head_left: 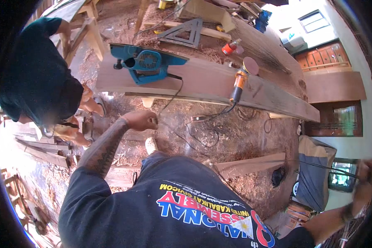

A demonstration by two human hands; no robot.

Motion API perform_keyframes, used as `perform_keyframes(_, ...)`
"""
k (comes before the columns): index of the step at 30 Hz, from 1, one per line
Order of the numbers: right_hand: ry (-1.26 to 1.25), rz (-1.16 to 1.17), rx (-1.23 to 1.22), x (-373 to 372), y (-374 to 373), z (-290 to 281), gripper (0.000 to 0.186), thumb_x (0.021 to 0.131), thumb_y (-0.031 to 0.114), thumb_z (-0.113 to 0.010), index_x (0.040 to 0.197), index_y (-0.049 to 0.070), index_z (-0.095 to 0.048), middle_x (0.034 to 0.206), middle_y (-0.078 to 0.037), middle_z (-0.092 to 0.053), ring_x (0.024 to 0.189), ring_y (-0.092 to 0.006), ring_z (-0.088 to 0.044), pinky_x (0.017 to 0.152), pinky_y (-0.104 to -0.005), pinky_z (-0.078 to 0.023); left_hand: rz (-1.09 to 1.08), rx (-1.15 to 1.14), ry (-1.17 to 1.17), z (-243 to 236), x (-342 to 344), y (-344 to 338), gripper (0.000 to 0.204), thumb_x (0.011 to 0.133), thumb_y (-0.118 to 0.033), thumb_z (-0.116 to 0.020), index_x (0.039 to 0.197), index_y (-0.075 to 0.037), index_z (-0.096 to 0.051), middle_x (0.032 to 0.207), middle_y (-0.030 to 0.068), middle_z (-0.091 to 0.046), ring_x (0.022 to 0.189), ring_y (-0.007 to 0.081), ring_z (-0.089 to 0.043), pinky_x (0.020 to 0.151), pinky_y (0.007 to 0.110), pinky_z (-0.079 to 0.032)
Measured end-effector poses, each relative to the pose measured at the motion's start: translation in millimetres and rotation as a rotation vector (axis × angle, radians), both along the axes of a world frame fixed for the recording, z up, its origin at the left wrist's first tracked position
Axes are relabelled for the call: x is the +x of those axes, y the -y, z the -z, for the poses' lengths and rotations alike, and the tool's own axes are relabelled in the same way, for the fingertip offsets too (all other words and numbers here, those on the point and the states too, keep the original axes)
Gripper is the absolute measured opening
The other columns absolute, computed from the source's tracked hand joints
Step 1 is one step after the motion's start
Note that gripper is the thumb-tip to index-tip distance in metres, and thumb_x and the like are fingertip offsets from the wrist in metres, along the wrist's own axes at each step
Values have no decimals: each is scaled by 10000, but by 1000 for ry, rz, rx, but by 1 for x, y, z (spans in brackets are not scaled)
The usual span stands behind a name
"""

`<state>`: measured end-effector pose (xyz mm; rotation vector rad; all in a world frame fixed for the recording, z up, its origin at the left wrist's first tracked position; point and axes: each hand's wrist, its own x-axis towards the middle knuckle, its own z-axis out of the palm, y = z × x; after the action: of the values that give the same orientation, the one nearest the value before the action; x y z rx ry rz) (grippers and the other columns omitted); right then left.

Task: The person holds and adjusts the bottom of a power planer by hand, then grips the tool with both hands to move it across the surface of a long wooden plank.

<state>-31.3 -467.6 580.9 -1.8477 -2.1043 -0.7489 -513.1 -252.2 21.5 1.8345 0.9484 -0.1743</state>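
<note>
My left hand (141,120) is closed in a loose fist in front of the board. A dark cord runs close by its fingertips; whether the fingers grip anything is hidden. Out at the far right, my right hand (367,178) is raised, blurred, and closed around a black power cord (314,163) whose strands stretch back toward my body. On the long wide wooden board (206,78) lies a teal electric planer (146,62) with its cord hanging over the near edge. Further right on the board rests an orange and black angle grinder (239,86) with a round sanding disc.
Another person (41,74) in dark clothes stands at the left. Beyond the board are a grey triangular square (186,34) and a red bottle (230,47). Wood shavings and looping cords cover the floor (186,132). A covered object (314,173) stands at right.
</note>
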Motion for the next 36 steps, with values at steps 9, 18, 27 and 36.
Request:
perform_keyframes(9, -539, 269, -1339, 9, -26, 361, 618, 873, 467, -853, 1292, 34, -716, 1238, -187, -749, 1144, -291, -723, 1001, -418, -552, -215, 36, 90, 30, -71, 23, 420, 981, -403, -737, 1223, -60, -747, 1164, 184, -772, 1090, 331, -742, 969, 436, -569)
perform_keyframes(18, -673, -38, -1424, -99, -136, 446, 623, 911, 399, -836, 1372, 13, -674, 1233, -203, -762, 1093, -300, -748, 973, -395, -577, -635, -96, 340, 40, -112, 40, 396, 1002, -332, -742, 1187, 17, -734, 1137, 164, -773, 1070, 260, -735, 943, 383, -570)
perform_keyframes(27, -1062, -304, -977, -112, -334, 471, 374, 953, 303, -793, 1181, 11, -744, 1069, -123, -785, 995, -211, -735, 911, -354, -572, -986, -91, 484, -14, -121, -20, 305, 1036, -242, -716, 1194, 18, -715, 1022, 50, -738, 904, 121, -661, 817, 300, -547)
perform_keyframes(36, -1005, -486, -1248, -175, -503, 542, 371, 1049, 363, -688, 1136, 6, -744, 1013, -93, -761, 952, -169, -691, 875, -346, -554, -1675, 140, 527, -12, -96, -110, 612, 1011, -374, -717, 1466, 3, -558, 1292, 110, -672, 1103, 171, -638, 873, 334, -545)
